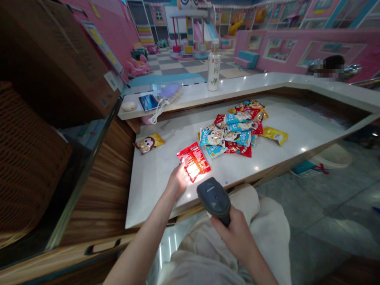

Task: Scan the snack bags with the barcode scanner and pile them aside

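Note:
My right hand [233, 229] is wrapped round the handle of a dark barcode scanner [213, 196], its head pointing toward the counter. A bright patch of light falls on a red snack packet [194, 158], printed side up. My left hand [179, 178] grips that packet by its lower left edge, thumb on top, just above the counter or resting on it; I cannot tell which. Beyond it lies a pile of blue, red and yellow snack packets [237, 132]. One yellow and brown packet [149, 143] lies apart on the left, and a yellow packet [275, 135] on the right.
On the raised white ledge [190, 101] stand a bottle [214, 65], a phone [148, 102], a white cable [158, 112] and a small white case [128, 106]. A cardboard box [59, 59] and a wicker basket [32, 158] flank the counter's left. A bucket [332, 158] sits on the floor at right.

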{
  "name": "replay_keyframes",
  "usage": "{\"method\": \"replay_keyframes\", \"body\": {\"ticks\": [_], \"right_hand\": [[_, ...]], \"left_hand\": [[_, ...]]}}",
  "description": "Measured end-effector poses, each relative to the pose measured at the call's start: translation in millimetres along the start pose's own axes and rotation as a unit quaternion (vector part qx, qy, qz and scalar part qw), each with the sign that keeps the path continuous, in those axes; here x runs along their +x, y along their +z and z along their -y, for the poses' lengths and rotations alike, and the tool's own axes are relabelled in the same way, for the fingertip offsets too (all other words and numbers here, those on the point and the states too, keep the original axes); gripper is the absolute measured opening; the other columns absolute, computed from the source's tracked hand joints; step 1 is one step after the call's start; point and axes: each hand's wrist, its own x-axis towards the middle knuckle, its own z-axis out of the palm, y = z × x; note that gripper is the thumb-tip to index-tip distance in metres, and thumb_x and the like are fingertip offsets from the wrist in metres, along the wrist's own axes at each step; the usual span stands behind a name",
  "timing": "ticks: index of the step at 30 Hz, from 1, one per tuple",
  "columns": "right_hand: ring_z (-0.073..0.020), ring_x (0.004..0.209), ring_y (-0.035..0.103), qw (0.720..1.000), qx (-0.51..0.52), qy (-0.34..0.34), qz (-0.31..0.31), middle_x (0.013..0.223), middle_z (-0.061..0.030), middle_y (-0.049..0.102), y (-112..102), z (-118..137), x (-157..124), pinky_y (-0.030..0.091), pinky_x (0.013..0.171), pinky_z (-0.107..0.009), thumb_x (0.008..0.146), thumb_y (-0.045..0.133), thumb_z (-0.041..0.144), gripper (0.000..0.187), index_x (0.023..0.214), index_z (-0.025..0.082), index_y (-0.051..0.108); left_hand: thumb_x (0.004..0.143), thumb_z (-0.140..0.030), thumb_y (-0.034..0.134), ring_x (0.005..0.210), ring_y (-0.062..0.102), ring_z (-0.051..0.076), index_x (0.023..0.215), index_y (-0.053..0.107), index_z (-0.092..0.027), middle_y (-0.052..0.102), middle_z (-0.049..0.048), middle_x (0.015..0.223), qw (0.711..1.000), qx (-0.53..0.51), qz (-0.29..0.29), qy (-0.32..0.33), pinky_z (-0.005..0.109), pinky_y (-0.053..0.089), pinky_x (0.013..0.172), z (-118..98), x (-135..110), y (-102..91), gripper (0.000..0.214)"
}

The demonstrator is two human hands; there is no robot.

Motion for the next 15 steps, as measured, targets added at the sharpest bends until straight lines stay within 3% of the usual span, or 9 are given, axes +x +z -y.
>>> {"method": "replay_keyframes", "body": {"ticks": [7, 11, 13, 15], "right_hand": [[-0.0202, 0.07, 0.065, 1.0, -0.009, 0.013, -0.001, 0.075, -0.0036, 0.073, -1.5, -0.8, -0.9, 0.05, 0.066, -0.024, 0.079, 0.061, 0.023, 0.015, 0.088, 0.015, 0.07], [-0.0212, 0.07, 0.066, 1.0, -0.017, 0.022, -0.011, 0.076, -0.0043, 0.073, -2.5, -3.3, -2.4, 0.051, 0.066, -0.026, 0.079, 0.06, 0.025, 0.018, 0.09, 0.015, 0.071], [-0.0221, 0.069, 0.066, 0.999, -0.024, 0.025, -0.021, 0.074, -0.0051, 0.073, -4.5, -6.1, -3.0, 0.051, 0.065, -0.027, 0.079, 0.06, 0.027, 0.019, 0.089, 0.015, 0.071], [-0.0232, 0.069, 0.067, 0.999, -0.026, 0.03, -0.03, 0.072, -0.0059, 0.072, -7.4, -8.5, -3.1, 0.051, 0.062, -0.027, 0.079, 0.06, 0.029, 0.02, 0.088, 0.014, 0.07]], "left_hand": [[0.096, -0.034, 0.06, 0.102, 0.073, 0.024, 0.113, 0.068, -0.009, 0.073, 0.0167, 0.118, 0.995, -0.001, 0.054, 0.08, 0.041, 0.056, 0.099, 1.2, -8.1, 1.9, 0.031], [0.096, -0.037, 0.06, 0.102, 0.072, 0.023, 0.11, 0.069, -0.012, 0.073, 0.0139, 0.118, 0.993, -0.005, 0.045, 0.105, 0.041, 0.056, 0.099, 0.8, -12.0, 5.5, 0.03], [0.095, -0.043, 0.06, 0.106, 0.07, 0.023, 0.109, 0.069, -0.013, 0.073, 0.0125, 0.12, 0.986, 0.004, 0.039, 0.162, 0.04, 0.055, 0.099, -1.0, -8.4, 11.9, 0.034], [0.094, -0.051, 0.059, 0.109, 0.069, 0.023, 0.106, 0.069, -0.015, 0.073, 0.0116, 0.118, 0.964, 0.059, 0.028, 0.258, 0.039, 0.052, 0.101, -6.1, -0.6, 24.3, 0.04]]}}
